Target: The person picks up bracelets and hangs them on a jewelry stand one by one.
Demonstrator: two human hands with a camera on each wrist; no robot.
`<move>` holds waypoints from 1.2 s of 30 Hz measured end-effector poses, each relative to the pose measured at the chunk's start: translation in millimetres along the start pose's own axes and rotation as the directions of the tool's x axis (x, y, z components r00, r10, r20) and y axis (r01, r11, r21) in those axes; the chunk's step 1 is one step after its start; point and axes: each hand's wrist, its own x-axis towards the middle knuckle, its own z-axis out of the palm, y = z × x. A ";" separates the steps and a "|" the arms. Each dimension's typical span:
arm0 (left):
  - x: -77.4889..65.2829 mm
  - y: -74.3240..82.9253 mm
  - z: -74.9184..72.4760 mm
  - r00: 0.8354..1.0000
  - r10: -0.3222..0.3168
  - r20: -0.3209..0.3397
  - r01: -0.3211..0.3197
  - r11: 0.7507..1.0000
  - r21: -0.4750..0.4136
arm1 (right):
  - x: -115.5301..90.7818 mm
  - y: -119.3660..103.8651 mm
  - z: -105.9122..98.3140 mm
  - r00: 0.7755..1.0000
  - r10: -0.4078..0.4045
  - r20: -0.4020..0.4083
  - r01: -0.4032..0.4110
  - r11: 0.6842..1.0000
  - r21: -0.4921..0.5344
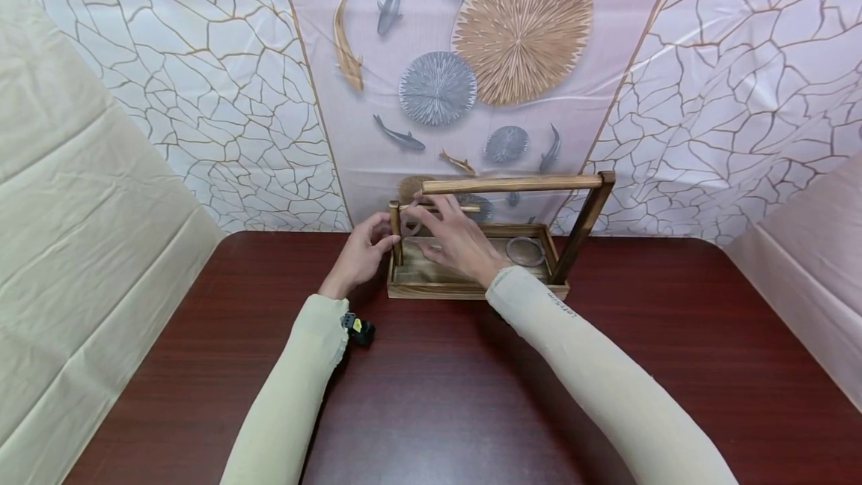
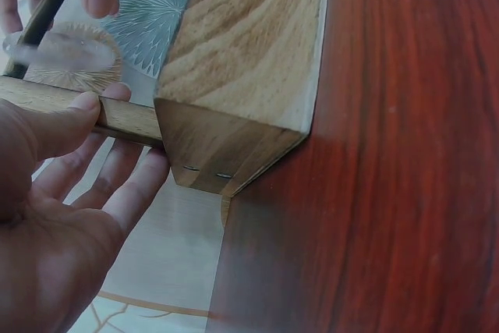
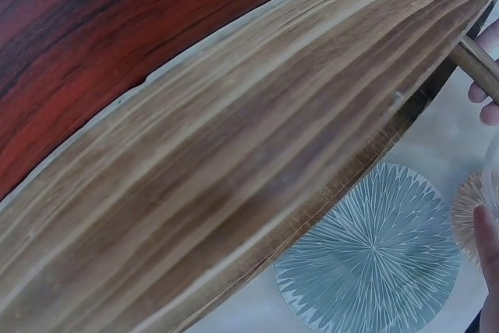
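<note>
A wooden jewelry stand (image 1: 431, 290) with a tray base sits at the back of the table. My left hand (image 1: 362, 251) pinches its short left post (image 1: 396, 245), thumb on one side and fingers behind, as the left wrist view shows. Reaching over the tray, my right hand (image 1: 458, 238) holds a clear ring-shaped bangle (image 1: 412, 224) between thumb and fingers, close to the post and the lower bar (image 1: 468, 209). The bangle (image 2: 66, 52) looks blurred in the left wrist view. Another clear bangle (image 1: 525, 239) lies in the tray's right part.
A higher bar (image 1: 512, 184) runs leftward above the tray from the tall right post (image 1: 584, 227). Behind the dark red table (image 1: 417, 395) hangs a patterned cloth (image 1: 438, 148). A black strap device (image 1: 362, 331) is at the left wrist.
</note>
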 end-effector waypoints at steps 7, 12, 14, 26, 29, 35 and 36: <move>-0.5 0.1 -0.7 1.000 0.010 0.008 -0.010 0.999 -0.031 | -2.5 0.8 -4.0 1.000 0.001 0.013 -0.001 1.000 -0.022; -1.3 0.2 -1.6 0.999 0.030 0.016 -0.029 0.999 -0.046 | -4.9 2.4 -7.7 1.000 0.004 0.015 -0.003 1.000 -0.022; -1.4 0.2 -1.6 0.999 0.034 0.019 -0.033 0.998 -0.047 | -6.4 3.5 -8.8 1.000 -0.004 0.011 0.004 1.000 -0.020; -0.5 -0.1 0.0 1.000 0.015 0.009 -0.014 0.999 -0.033 | -15.7 6.0 -17.0 0.999 -0.053 -0.003 0.053 0.998 -0.037; -0.6 0.1 0.3 1.000 0.009 0.002 -0.008 1.000 -0.026 | -18.3 5.9 -19.7 0.998 -0.059 -0.003 0.059 0.997 -0.055; -0.8 1.5 0.7 1.000 0.004 -0.011 -0.004 1.000 -0.013 | -22.8 6.0 -24.9 0.996 -0.087 0.001 0.086 0.993 -0.081; -0.8 1.9 0.6 1.000 0.006 -0.012 -0.006 1.000 -0.011 | -23.4 6.1 -25.9 0.996 -0.090 0.003 0.090 0.992 -0.088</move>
